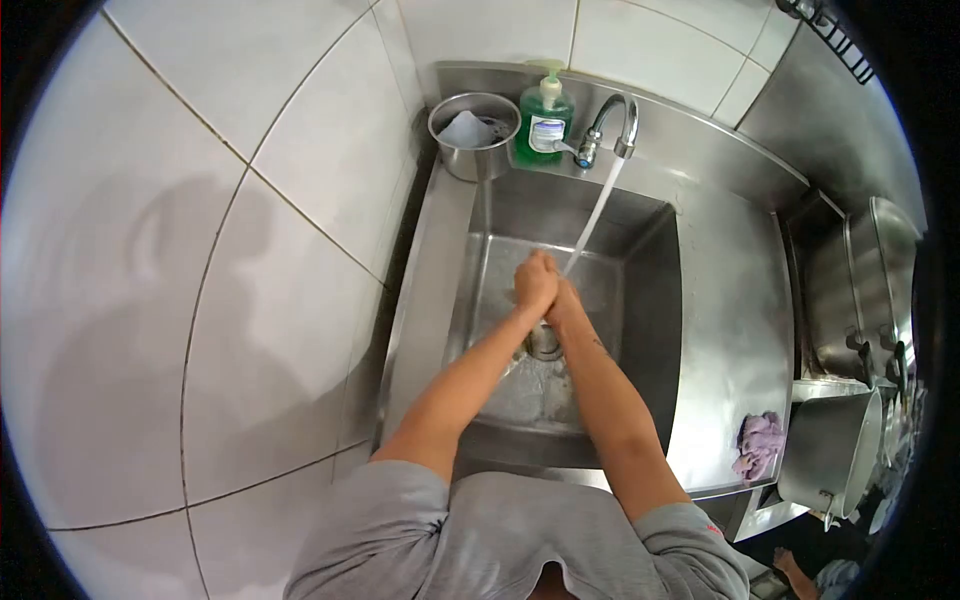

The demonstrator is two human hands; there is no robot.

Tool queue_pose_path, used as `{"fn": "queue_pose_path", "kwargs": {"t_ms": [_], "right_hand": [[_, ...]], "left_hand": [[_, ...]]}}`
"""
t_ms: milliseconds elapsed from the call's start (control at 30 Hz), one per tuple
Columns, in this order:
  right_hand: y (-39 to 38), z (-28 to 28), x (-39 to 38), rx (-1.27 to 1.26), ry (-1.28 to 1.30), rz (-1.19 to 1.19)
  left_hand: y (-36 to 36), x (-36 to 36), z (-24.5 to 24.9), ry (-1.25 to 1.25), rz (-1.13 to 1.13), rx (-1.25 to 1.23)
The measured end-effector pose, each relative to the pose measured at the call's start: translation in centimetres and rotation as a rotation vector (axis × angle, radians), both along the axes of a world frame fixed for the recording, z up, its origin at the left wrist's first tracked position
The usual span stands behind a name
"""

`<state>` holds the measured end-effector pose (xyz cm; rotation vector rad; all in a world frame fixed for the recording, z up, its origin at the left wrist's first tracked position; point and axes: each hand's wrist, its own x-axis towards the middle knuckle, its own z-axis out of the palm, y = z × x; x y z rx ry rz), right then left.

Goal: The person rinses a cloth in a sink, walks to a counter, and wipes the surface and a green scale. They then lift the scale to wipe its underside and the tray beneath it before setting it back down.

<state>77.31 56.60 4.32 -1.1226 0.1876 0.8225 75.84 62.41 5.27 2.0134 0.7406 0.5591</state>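
Observation:
Over the steel sink basin (650,330), both hands are pressed together beside the stream of water (598,215) from the curved tap (628,120). My left hand (536,280) is closed, its fingers curled against my right hand. Tucked against it on the right, my right hand (566,302) touches the edge of the stream, its fingers mostly hidden. No object shows in either hand. Below the wrists lies the round drain (544,343) on the wet basin floor.
Behind the basin stand a steel pot (474,158) holding a pale item and a green soap pump bottle (546,120). A purple cloth (760,445) lies on the right drainboard (735,330). Large metal pans (832,290) stand farther right. Another person's hand (786,562) appears at bottom right.

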Motion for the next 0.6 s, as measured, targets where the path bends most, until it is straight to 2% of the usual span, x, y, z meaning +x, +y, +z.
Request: {"fn": "queue_pose_path", "kwargs": {"t_ms": [33, 67, 100, 133, 167, 200, 233, 267, 300, 333, 433, 467, 500, 567, 600], "right_hand": [[-0.4, 0.8, 0.1, 0.035, 0.017, -0.007], [-0.6, 1.5, 0.3, 0.126, 0.108, -0.04], [-0.6, 2.2, 0.6, 0.221, 0.196, -0.074], [-1.9, 2.7, 1.3, 0.215, 0.323, -0.005], [-1.8, 2.6, 1.5, 0.193, 0.298, -0.05], [-1.6, 2.1, 1.8, 0.172, 0.272, -0.098], [-1.4, 1.3, 2.0, 0.149, 0.246, -0.145], [-1.1, -1.3, 2.1, 0.247, 0.203, -0.201], [-1.1, -0.4, 1.6, 0.18, 0.119, -0.183], [-0.6, 0.6, 1.2, 0.118, 0.032, -0.163], [-0.2, 1.8, 1.0, 0.034, -0.176, -0.094], [-0.3, 2.5, 1.2, 0.009, -0.285, -0.073], [-0.6, 3.2, 1.1, -0.017, -0.393, -0.05], [-1.9, 5.2, 1.3, 0.123, -0.286, -0.101], [-2.3, 5.7, 1.2, 0.193, -0.228, -0.126]], "left_hand": [[0.6, 0.8, -0.5, -0.037, 0.08, -0.046], [0.0, 0.1, 0.9, -0.091, 0.022, -0.214], [-0.9, -0.4, 1.2, -0.081, -0.023, -0.279], [-2.0, -1.3, 1.4, -0.068, -0.066, -0.345], [-2.7, -1.7, 1.2, -0.054, -0.109, -0.413], [-2.0, -1.7, 0.3, -0.075, -0.172, -0.833], [-1.2, -1.6, -0.3, -0.115, -0.166, -0.594], [-0.4, -1.5, -1.1, -0.15, -0.157, -0.358], [0.1, -0.8, -2.2, -0.188, -0.146, -0.122], [0.7, 0.2, -3.1, -0.092, -0.073, -0.18], [3.0, -0.6, -1.1, -0.345, -0.138, -0.976], [3.6, -1.8, 1.4, -0.263, -0.25, -1.095], [4.2, -2.5, 1.7, -0.123, -0.278, -1.005], [5.3, -3.3, 2.3, 0.145, -0.325, -0.809], [5.4, -3.3, 2.1, 0.213, -0.284, -0.55]]}}
